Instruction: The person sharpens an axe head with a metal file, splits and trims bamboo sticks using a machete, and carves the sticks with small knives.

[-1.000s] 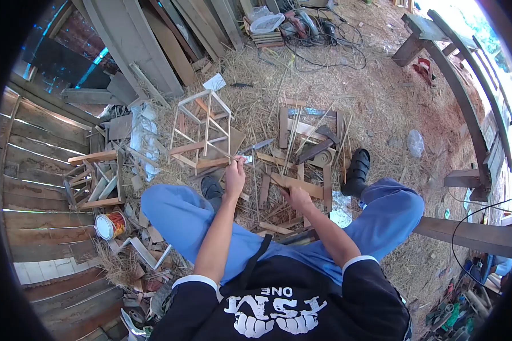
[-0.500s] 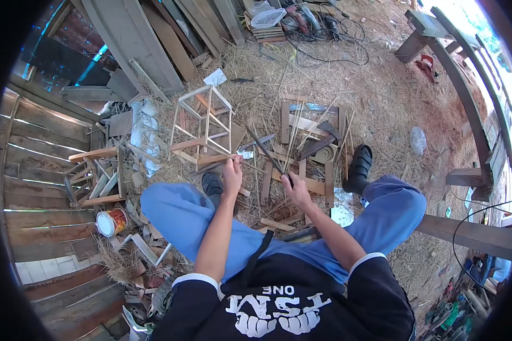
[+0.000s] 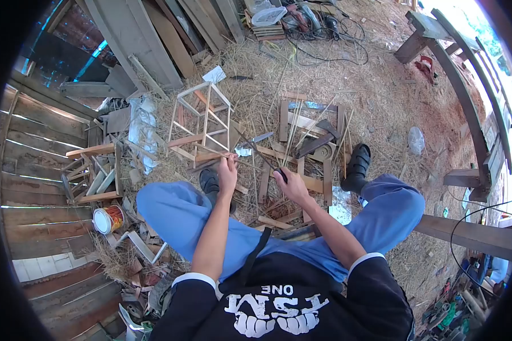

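Thin wooden sticks run by my left hand, whose fingers are closed on one slender stick. Wrapped round a black handle, my right hand holds a long, narrow, dark-bladed knife. The blade slants up and left, its tip above and right of my left hand. Whether the blade touches the stick I cannot tell. Just beyond my left hand stands an open box-like frame of pale wooden strips. Another blade lies on the ground past the knife.
A hammer lies across wooden frame pieces and thin sticks between my feet. To the left are a paint can and a small wooden stool-like frame. Power tools with cords sit at the back. A curved timber bench stands right.
My right hand has shifted slightly left, and the knife's blade has swung a little left and lower. My left hand stays close to its earlier place, still gripping the stick.
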Demonstrator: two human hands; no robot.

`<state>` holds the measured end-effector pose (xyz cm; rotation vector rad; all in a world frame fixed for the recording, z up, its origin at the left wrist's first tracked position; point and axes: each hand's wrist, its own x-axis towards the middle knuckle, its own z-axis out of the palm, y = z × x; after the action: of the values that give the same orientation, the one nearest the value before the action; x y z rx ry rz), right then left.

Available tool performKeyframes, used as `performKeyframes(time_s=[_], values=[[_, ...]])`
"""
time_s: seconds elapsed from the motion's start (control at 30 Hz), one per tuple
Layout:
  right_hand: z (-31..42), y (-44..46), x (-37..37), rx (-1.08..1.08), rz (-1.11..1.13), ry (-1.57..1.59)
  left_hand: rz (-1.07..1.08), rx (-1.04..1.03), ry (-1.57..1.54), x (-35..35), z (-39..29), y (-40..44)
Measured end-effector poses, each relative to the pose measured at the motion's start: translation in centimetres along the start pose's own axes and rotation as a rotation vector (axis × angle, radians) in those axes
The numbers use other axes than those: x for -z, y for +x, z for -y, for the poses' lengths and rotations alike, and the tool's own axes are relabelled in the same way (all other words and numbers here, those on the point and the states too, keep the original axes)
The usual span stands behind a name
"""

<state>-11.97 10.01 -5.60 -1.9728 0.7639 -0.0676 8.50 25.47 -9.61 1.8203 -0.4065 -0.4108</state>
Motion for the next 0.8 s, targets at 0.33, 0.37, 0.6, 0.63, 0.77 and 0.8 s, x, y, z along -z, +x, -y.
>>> performKeyframes(time_s=[0.33,0.37,0.6,0.63,0.77,0.8], values=[[-7.6,-1.2,-1.1,-0.131,0.175,-0.430,-0.012,0.029,0.028,0.2,0.0,0.0],[-6.4,-1.5,-0.7,-0.147,0.179,-0.357,-0.015,0.036,0.027,0.4,0.4,-0.8],[-1.6,1.6,1.2,-0.049,-0.058,0.049,-0.004,0.012,0.021,-0.2,-1.2,0.2],[-1.3,1.7,1.6,-0.061,-0.061,0.089,-0.019,-0.007,0.004,-0.6,-1.6,0.0],[-1.4,1.0,2.1,-0.046,-0.125,0.058,0.124,-0.112,0.225,-1.2,0.2,0.1],[-2.2,1.0,1.8,-0.058,-0.118,0.041,0.008,-0.230,0.214,-1.9,0.7,-0.2]])
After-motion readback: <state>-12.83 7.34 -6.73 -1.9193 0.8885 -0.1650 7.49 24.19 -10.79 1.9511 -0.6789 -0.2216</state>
